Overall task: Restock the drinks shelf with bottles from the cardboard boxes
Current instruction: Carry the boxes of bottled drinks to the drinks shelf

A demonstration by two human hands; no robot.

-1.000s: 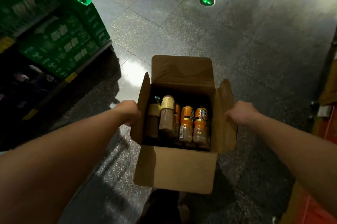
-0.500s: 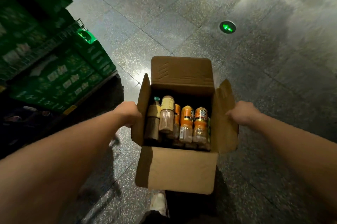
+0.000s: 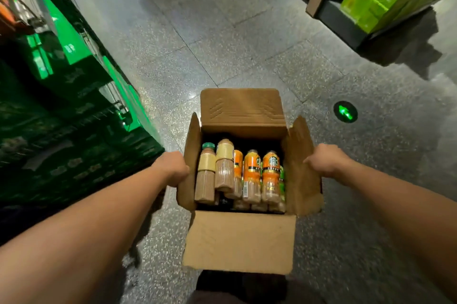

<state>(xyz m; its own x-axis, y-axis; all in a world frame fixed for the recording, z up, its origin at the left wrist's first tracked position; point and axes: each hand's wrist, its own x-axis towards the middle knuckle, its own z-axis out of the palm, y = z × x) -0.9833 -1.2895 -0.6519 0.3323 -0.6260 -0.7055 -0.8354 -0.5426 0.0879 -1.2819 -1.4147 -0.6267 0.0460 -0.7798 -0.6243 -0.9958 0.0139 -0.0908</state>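
Dim light, soft overhead glare on the speckled floor, deep shadows left, wide-angle bending at edges.

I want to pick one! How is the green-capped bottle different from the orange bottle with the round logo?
The green-capped bottle wears a pale yellow label; the orange-labelled bottle wears bright orange with a round logo. The green-capped bottle sits at the left of the cardboard box, the orange-labelled bottle nearer its right. Both hold brown drink.

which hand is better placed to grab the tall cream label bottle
Likely left: the left hand holds the box side beside the tall cream-label bottle; the right hand holds the far side.
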